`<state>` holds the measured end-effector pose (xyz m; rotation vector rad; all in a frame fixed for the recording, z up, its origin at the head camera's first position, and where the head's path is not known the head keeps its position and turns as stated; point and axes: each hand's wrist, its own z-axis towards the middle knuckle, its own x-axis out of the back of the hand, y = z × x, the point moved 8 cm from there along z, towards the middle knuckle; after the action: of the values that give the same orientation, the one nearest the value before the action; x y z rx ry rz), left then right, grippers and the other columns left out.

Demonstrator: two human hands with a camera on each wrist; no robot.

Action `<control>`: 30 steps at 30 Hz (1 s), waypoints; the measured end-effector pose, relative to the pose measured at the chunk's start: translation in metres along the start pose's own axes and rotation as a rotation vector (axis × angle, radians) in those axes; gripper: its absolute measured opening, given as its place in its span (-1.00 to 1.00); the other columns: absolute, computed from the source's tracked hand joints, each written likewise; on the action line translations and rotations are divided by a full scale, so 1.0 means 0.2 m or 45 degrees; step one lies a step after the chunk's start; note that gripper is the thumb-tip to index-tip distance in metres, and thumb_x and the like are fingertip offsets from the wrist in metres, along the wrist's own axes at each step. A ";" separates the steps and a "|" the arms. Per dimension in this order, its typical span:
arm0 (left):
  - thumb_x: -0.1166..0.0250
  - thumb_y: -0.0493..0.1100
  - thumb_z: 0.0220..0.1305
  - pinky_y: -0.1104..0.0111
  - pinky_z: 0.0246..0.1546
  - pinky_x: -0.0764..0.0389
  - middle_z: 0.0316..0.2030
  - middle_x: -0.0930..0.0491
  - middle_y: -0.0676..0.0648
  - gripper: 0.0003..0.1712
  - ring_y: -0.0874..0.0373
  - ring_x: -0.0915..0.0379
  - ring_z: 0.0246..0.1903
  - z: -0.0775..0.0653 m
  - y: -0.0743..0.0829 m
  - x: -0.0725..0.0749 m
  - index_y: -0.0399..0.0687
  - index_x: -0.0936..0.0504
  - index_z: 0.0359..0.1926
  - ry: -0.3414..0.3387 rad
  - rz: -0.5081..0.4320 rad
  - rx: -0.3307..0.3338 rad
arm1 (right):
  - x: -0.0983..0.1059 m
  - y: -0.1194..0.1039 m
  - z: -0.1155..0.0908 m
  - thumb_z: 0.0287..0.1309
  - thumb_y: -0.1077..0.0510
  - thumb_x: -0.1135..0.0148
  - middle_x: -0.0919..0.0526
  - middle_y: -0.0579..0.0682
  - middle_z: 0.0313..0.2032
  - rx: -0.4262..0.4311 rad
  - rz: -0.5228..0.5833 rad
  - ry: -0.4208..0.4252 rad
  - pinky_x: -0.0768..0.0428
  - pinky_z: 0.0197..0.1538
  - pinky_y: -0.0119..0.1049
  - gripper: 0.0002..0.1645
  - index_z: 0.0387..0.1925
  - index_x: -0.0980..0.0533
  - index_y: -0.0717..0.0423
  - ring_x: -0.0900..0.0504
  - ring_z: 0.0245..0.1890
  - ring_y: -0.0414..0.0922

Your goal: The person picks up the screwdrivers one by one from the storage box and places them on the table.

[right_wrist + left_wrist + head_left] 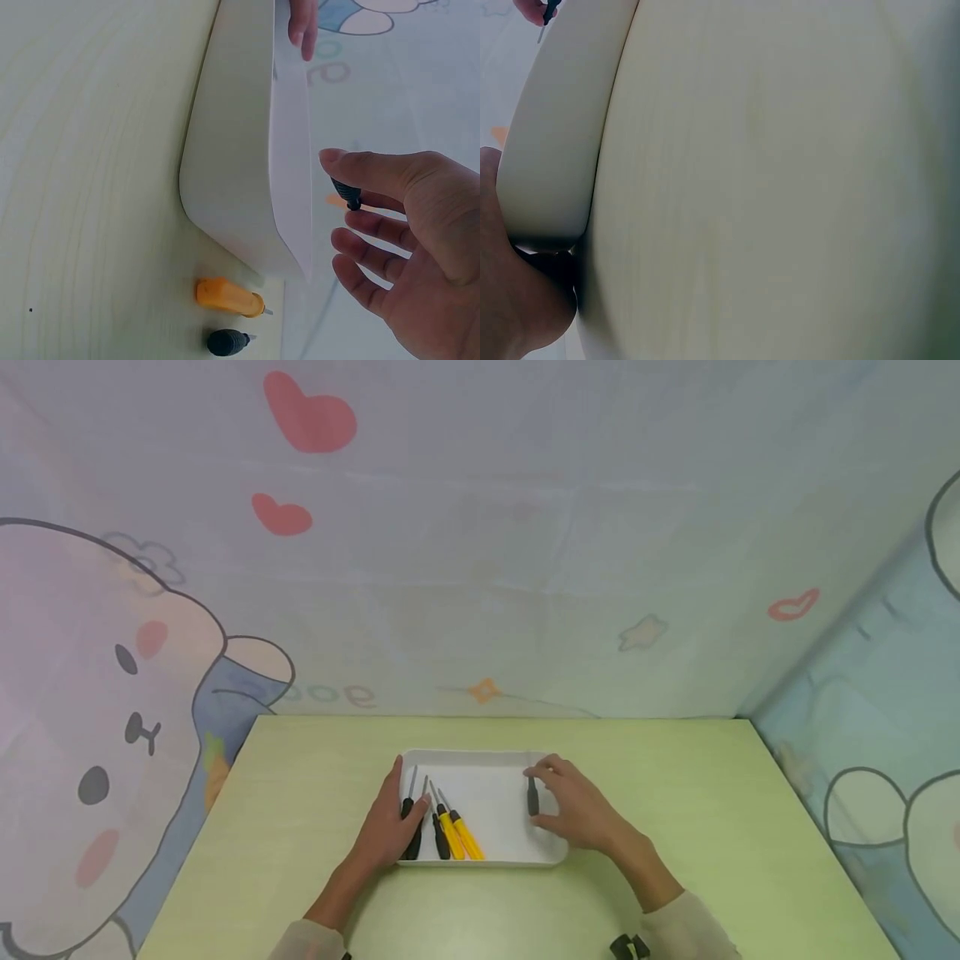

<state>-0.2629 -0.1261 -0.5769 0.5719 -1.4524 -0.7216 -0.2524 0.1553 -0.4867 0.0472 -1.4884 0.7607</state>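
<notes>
A white tray [495, 810] lies lengthwise before me. At its left end my left hand [384, 827] grips the wall, thumb on the inner side, fingers along the outside. Close by that thumb, black-handled screwdrivers [438, 839] and yellow-handled screwdrivers [468, 837] lie in the tray, tips pointing to the back. Over the right end, my right hand [581, 810] pinches a dark-handled screwdriver [532, 797] between thumb and fingers, its tip pointing to the back. In the right wrist view, that screwdriver's handle [345, 193] is partly covered by the thumb.
Just past the tray's right end, a screwdriver with an orange-yellow handle [229, 296] and one with a black handle [226, 342] lie on the table; the right hand hides them from the head view. The pale wooden table [675, 777] meets a printed cloth backdrop [525, 568] behind.
</notes>
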 end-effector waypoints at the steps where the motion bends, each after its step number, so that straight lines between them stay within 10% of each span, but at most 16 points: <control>1: -0.11 0.16 0.45 -0.01 0.44 -0.05 0.56 0.10 -0.12 -0.01 -0.06 0.10 0.51 0.00 0.00 0.00 0.09 0.32 0.59 0.001 0.002 0.002 | 0.00 0.00 0.00 -0.02 0.08 -0.54 -0.45 -0.07 0.14 -0.004 0.003 0.000 -0.53 0.17 -0.17 -0.26 0.24 -0.49 0.07 -0.45 0.11 -0.11; 30: -0.12 0.16 0.44 -0.02 0.44 -0.06 0.55 0.09 -0.14 0.00 -0.08 0.09 0.50 0.00 0.00 0.00 0.05 0.31 0.59 0.004 0.006 0.003 | 0.09 0.08 -0.04 -0.02 0.10 -0.55 -0.46 -0.02 0.13 -0.038 -0.004 0.036 -0.59 0.00 -0.17 -0.25 0.23 -0.49 0.13 -0.51 -0.05 -0.12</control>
<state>-0.2632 -0.1254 -0.5762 0.5709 -1.4514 -0.7156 -0.2547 0.1787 -0.4780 0.0159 -1.4723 0.7339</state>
